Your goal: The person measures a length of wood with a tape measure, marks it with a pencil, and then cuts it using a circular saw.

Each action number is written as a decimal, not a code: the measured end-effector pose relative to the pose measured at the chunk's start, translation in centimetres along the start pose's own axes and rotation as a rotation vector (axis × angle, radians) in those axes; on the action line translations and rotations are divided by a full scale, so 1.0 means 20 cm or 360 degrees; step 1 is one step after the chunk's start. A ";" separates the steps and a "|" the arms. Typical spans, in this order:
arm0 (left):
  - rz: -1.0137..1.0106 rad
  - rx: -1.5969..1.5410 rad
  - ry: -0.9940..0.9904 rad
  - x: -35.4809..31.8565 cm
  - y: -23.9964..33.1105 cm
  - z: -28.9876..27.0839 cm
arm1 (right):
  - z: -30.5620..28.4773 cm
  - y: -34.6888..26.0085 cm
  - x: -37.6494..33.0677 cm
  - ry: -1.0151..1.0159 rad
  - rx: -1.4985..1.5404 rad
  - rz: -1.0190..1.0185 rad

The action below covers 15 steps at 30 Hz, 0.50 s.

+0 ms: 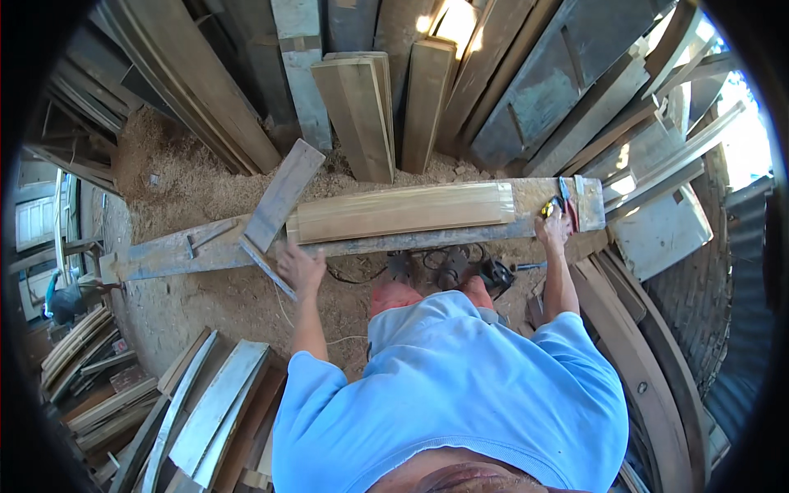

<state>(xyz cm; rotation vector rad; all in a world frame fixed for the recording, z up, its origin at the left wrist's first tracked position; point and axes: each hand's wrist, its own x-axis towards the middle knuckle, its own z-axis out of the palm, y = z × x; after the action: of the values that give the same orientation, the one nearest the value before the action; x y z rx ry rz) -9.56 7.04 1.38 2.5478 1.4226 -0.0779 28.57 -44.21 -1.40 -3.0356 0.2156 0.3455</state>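
Note:
A pale planed board (403,215), seemingly stacked on others, lies lengthwise on a long, worn wooden bench plank (370,245). My left hand (302,267) hovers by the board's left end and the bench's near edge, fingers apart and slightly blurred, holding nothing. At the right end, my right hand (555,228) has its fingers closed around a small yellow and black tape measure (551,207), partly hidden. Right beside it lie hand tools with blue and red handles (569,205), apparently pliers. A greyish short board (285,193) lies crosswise near the left end of the pale board.
A hammer (211,236) rests on the bench's left part. Near my feet stands a dark power tool (496,276) with a cord. Upright planks (355,115) line the far side behind sawdust (177,168). Timber stacks (218,403) lie at lower left, curved boards (633,361) at right.

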 end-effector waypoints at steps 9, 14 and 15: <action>-0.0492 0.0037 0.0086 0.17 0.17 0.10 | 0.35 -0.24 0.14 -0.0402 0.0225 -0.0769; -0.1279 0.0127 0.0055 0.12 -0.26 -0.02 | 0.44 -0.28 0.10 -0.0403 0.0444 -0.0705; -0.1336 -0.0072 0.0030 0.11 -0.28 -0.03 | 0.44 -0.26 0.12 -0.0433 0.0427 -0.0664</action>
<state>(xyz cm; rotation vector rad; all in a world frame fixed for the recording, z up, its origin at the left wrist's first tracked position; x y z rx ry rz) -13.18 11.93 0.64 1.7457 2.3495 -0.1501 29.78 -38.61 -10.14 -2.6397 -0.3538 0.6252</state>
